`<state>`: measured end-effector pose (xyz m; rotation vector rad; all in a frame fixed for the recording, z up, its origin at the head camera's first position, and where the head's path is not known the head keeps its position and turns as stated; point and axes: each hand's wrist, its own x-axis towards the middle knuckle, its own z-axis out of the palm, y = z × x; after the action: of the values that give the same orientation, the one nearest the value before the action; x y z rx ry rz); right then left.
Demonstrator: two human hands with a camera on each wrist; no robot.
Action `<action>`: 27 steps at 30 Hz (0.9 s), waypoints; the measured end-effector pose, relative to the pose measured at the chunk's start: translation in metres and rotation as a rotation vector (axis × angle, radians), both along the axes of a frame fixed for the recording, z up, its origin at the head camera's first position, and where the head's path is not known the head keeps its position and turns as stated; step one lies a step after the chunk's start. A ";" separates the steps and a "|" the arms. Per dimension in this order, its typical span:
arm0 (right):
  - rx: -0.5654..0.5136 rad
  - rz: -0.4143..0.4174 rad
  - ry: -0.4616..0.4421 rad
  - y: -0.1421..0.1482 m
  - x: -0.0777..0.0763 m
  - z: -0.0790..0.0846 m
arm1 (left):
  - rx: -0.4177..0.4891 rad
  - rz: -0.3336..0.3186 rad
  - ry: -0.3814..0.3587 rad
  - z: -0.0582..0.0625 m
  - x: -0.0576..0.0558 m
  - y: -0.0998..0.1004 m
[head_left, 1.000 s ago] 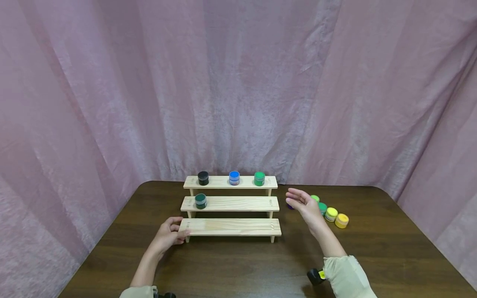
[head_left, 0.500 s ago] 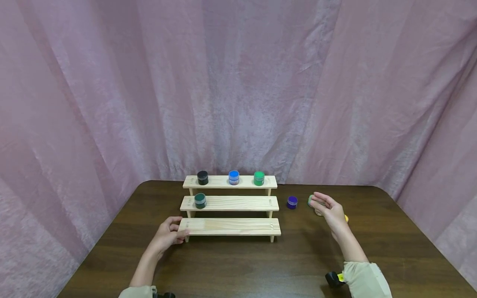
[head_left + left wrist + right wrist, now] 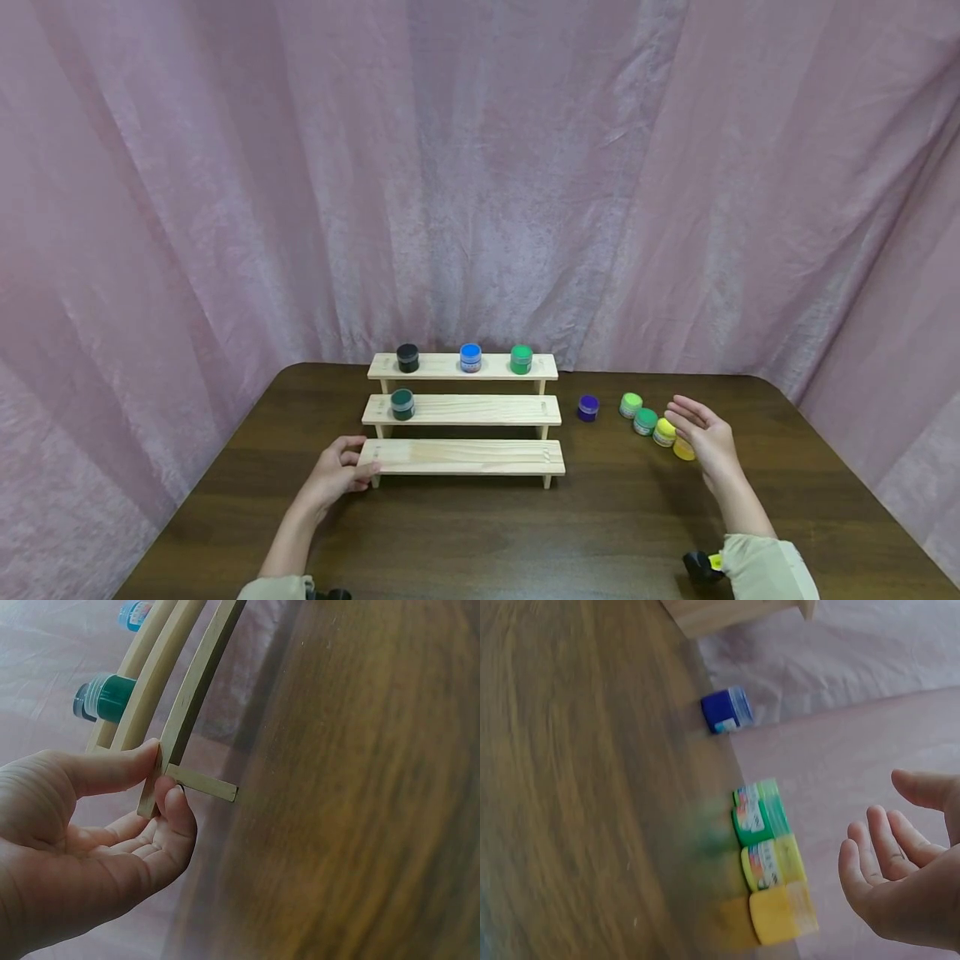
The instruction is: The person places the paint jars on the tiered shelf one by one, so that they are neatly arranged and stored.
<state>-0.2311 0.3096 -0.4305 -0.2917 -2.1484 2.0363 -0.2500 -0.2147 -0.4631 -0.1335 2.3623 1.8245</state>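
Pink curtain (image 3: 480,183) hung behind; dark wood bench (image 3: 525,542) set before it, far corners rounded. Three-step wooden rack (image 3: 480,410) placed at the bench's far edge, toward the far left corner. Top step occupied, left to right, by black jar (image 3: 408,358), blue jar (image 3: 470,358) and bright green jar (image 3: 521,360). Dark green jar (image 3: 402,405) set near the left end of the middle step.

Lowest step pinched at its left end between thumb and fingers of the left hand (image 3: 330,477). Purple jar (image 3: 588,408) stood on the bench just right of the rack. Farther toward the bench's right edge, a slanting row is formed: lime jar (image 3: 631,406), teal-green jar (image 3: 645,422), yellow jar (image 3: 663,433), orange jar (image 3: 683,450), the last nearest the bench's near edge. Orange jar partly covered, in the head view, by the right hand (image 3: 708,446), held above the bench, thumb spread from loosely bent fingers; gap to the jars seen from the right wrist. Pale sleeves (image 3: 768,567) worn on both arms.
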 end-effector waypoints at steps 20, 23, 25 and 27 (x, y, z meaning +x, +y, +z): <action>0.152 -0.196 -0.142 0.023 0.001 -0.028 | 0.009 0.008 -0.008 -0.003 -0.002 0.000; 0.152 -0.164 -0.175 0.025 0.001 -0.031 | 0.011 0.009 -0.012 -0.003 -0.002 0.000; 0.146 -0.124 -0.194 0.027 0.001 -0.033 | 0.012 0.011 -0.013 -0.004 -0.002 0.000; 0.144 -0.090 -0.205 0.029 0.001 -0.035 | 0.014 0.009 -0.012 -0.004 -0.002 -0.001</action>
<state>-0.2305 0.3388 -0.4657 -0.5887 -2.3390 1.8636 -0.2523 -0.2154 -0.4670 -0.1528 2.3443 1.8387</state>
